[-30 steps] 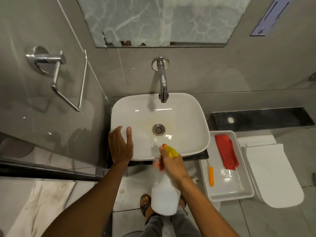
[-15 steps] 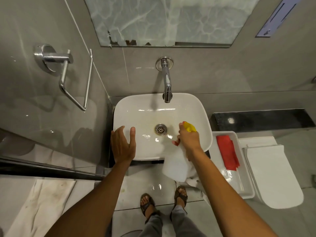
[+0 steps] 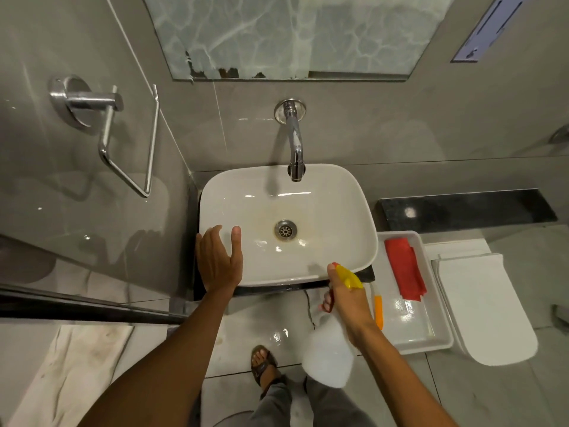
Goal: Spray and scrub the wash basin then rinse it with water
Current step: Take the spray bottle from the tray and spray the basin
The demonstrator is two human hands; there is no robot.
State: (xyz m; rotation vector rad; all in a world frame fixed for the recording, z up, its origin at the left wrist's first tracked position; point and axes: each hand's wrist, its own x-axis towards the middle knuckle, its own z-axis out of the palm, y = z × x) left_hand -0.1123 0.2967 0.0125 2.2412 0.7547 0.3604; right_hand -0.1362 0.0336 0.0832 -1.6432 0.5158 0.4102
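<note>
Right hand [image 3: 346,298] fingers clenched round blurred spray bottle [image 3: 328,354], left hand [image 3: 218,261] fingers released on wash basin [image 3: 354,211] rim

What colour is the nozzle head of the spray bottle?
Yellow, with a red trigger; the spray bottle shows in the head view.

Two bare forearms without sleeves, left hand [image 3: 219,259] and right hand [image 3: 346,298] ungloved and ringless, grey trousers [image 3: 278,403] below, dark open-toed sandal [image 3: 261,363] underfoot
</note>
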